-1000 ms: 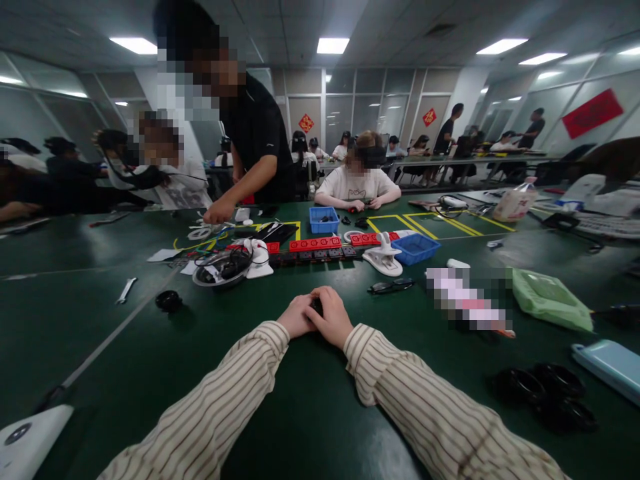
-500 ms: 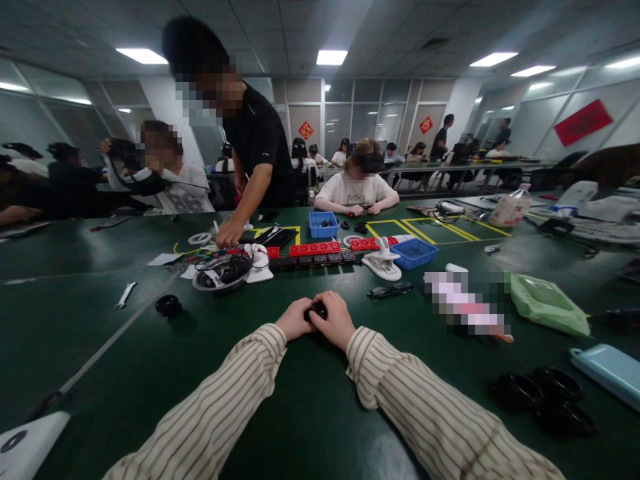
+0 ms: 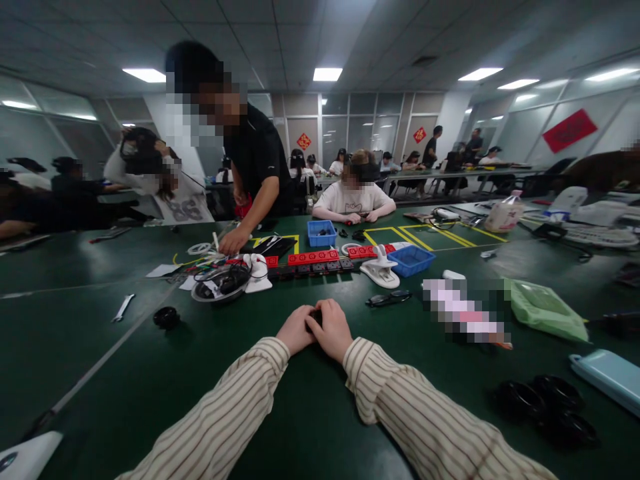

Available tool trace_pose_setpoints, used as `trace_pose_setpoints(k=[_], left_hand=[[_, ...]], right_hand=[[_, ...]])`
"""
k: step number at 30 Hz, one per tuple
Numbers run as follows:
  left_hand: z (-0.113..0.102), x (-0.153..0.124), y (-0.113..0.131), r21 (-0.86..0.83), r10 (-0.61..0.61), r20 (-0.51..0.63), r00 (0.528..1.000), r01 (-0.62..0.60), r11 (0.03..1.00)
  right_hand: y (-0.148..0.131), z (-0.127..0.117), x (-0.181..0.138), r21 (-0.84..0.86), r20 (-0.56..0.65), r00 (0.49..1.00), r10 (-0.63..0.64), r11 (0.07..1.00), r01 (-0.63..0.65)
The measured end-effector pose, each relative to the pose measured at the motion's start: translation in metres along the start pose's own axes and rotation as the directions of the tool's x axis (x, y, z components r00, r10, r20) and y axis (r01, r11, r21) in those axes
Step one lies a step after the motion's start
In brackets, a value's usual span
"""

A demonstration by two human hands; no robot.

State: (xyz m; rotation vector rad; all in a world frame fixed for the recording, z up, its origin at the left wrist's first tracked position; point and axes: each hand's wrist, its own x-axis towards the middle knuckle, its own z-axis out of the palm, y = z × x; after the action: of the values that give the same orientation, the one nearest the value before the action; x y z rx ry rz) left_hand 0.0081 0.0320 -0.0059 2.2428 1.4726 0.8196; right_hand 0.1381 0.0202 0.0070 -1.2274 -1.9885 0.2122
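Observation:
Both of my hands meet over the middle of the green table (image 3: 280, 427), wrapped round a small round black part (image 3: 315, 319). My left hand (image 3: 296, 329) grips it from the left, and my right hand (image 3: 331, 328) covers its right side and top. Most of the part is hidden by my fingers, so its exact kind does not show. A similar black ring-shaped part (image 3: 167, 318) lies apart on the left. Several more black rings (image 3: 520, 401) lie grouped near my right forearm.
Beyond my hands are a bowl of cables (image 3: 220, 287), red-and-black power strips (image 3: 315, 259), a white clip stand (image 3: 381, 270), a blue tray (image 3: 411, 259) and glasses (image 3: 389, 298). A wrench (image 3: 123, 307) lies left; a green packet (image 3: 546, 310) lies right. A co-worker's hand (image 3: 234, 241) reaches among the cables.
My hands stay together on the black part, with the right hand now covering more of it. The view has tilted slightly. A person at the left has raised a black headset higher.

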Motion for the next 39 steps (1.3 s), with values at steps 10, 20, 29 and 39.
trace_pose_setpoints(k=[10,20,29,39], left_hand=[[-0.003,-0.001,0.001,0.022,-0.037,0.028,0.999,0.036,0.999],[-0.007,0.004,-0.005,0.050,0.078,0.173,0.982,-0.088,0.995],[-0.002,0.001,0.003,0.103,0.029,0.099,0.995,-0.039,0.994],[-0.003,0.000,0.001,0.060,0.008,0.048,0.999,-0.011,0.998]], right_hand=[[0.001,-0.002,0.000,0.012,-0.008,0.999,-0.033,0.999,0.033],[0.000,-0.003,0.002,0.116,0.087,0.988,-0.126,0.987,0.115],[-0.004,-0.002,0.000,-0.111,-0.011,1.000,-0.009,0.994,0.008],[-0.002,-0.001,0.000,-0.103,0.013,1.000,-0.002,0.995,0.004]])
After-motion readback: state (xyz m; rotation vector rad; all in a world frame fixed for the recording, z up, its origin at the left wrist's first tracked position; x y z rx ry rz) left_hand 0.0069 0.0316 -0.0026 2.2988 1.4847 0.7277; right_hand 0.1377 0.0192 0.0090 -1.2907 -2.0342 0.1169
